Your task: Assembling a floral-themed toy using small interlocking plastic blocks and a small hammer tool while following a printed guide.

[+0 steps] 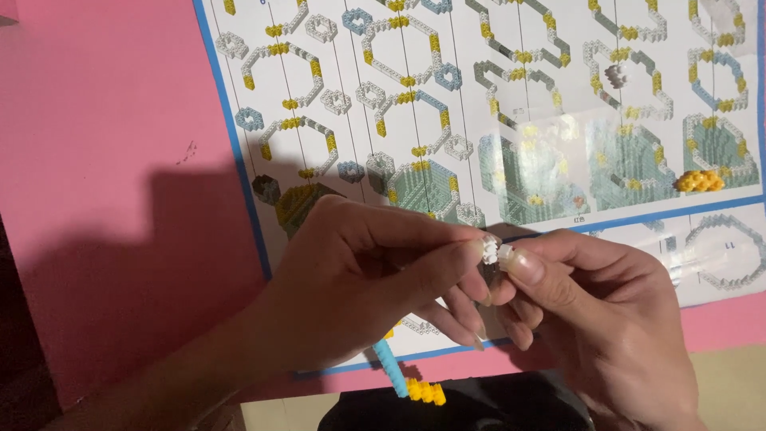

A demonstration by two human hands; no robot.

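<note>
1. My left hand [359,279] and right hand [590,311] meet fingertip to fingertip, both pinched shut on a tiny white plastic building-block piece [495,251].
2. Just below the pinch, near my left wrist, lies a strip of light blue and yellow small plastic bricks [407,379].
3. Behind the pinch lies the large printed white instruction sheet with a blue border [495,96] on a pink surface [104,160].
4. With so little of the piece under my fingertips, I judge uneven pressure could flick it away.
</note>
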